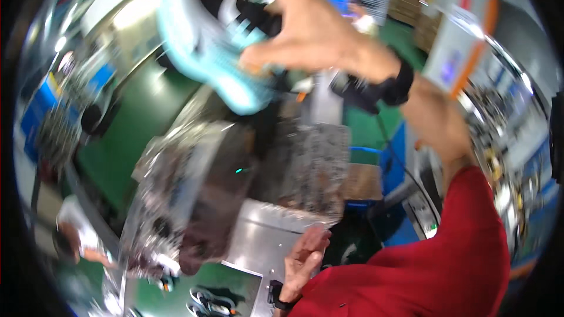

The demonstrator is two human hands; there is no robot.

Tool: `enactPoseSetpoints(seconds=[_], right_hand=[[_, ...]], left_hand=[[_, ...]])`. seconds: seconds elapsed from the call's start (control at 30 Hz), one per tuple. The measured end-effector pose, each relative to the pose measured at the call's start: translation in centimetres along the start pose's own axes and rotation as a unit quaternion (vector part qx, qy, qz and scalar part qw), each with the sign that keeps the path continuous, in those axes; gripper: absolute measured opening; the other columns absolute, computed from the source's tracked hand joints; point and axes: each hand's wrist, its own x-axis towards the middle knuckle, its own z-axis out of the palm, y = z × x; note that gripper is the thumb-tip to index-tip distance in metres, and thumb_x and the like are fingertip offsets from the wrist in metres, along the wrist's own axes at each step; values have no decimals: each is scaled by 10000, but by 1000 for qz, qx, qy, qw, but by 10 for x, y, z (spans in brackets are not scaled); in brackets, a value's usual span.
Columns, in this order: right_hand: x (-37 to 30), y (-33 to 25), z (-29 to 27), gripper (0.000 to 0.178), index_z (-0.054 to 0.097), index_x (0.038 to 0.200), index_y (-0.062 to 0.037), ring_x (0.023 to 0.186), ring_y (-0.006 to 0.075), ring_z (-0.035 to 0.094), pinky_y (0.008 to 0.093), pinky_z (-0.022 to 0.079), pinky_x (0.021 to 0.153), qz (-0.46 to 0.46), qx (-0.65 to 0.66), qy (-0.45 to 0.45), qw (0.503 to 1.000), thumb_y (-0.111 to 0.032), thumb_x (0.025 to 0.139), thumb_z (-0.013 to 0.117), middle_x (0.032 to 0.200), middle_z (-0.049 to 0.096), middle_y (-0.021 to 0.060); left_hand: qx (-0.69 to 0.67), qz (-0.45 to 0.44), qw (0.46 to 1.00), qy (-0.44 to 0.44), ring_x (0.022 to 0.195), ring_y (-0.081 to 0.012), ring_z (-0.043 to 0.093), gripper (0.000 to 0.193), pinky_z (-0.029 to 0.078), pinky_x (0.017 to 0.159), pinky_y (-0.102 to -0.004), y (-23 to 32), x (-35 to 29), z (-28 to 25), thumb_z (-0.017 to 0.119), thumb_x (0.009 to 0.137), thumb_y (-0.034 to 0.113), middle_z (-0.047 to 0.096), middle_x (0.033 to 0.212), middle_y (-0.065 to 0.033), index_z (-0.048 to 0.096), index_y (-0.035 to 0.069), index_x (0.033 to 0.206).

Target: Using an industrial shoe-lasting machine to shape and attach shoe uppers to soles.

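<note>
My right hand [311, 29], at the end of a red-sleeved arm, is raised at the top and closed on a light blue and white sneaker [205, 47] with a dark lining. Its thumb presses on the near side of the shoe while the fingers go over the lace area. Motion blurs the shoe. Lower down, my left hand [302, 261] hovers near the edge of a metal table [258, 235], with its fingers loosely apart and nothing seen in them. Left of it, crumpled clear plastic sheeting [170, 199] covers part of the bench.
More sneakers [211, 302] lie low down, below the table. A person [79, 235] in a light top is at the left. Beyond the plastic runs a green floor [141, 129]. A brown cardboard piece [361, 182] and blue equipment [399, 223] stand right of the bench.
</note>
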Motion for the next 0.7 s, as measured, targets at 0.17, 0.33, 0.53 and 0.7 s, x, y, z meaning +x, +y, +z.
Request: enactPoseSetpoints(seconds=[0.17,0.33,0.53,0.7], right_hand=[[-185,-16,-81,724,491,1251,64,857,250,684,327,539,777,75,68,81,992,-213,646,776,1049,657,229],[-369,-67,-141,719,446,1292,56,772,325,684,366,530,671,388,53,98,915,-270,714,722,821,665,251],[-616,-115,-177,783,406,1390,-56,1006,152,583,294,475,911,442,140,386,798,-148,698,760,1174,604,81],[-752,-150,-204,680,536,1266,-43,962,123,570,264,458,895,541,88,582,601,-102,627,762,1078,632,60]], left_hand=[[164,252,948,-101,1264,-368,477,772,365,1079,-488,1,96,86,609,909,452,424,1420,-196,284,23,1461],[115,128,981,-93,1097,-268,595,567,474,954,-399,-86,86,205,636,890,249,556,1246,-166,420,-49,1321],[191,-118,953,-203,1006,-219,612,422,485,900,-357,-254,62,323,598,916,191,605,1145,-129,490,-22,1264],[284,-224,850,-382,1086,-159,535,547,431,942,-299,-360,16,422,625,924,204,556,1226,-92,400,-6,1376]])
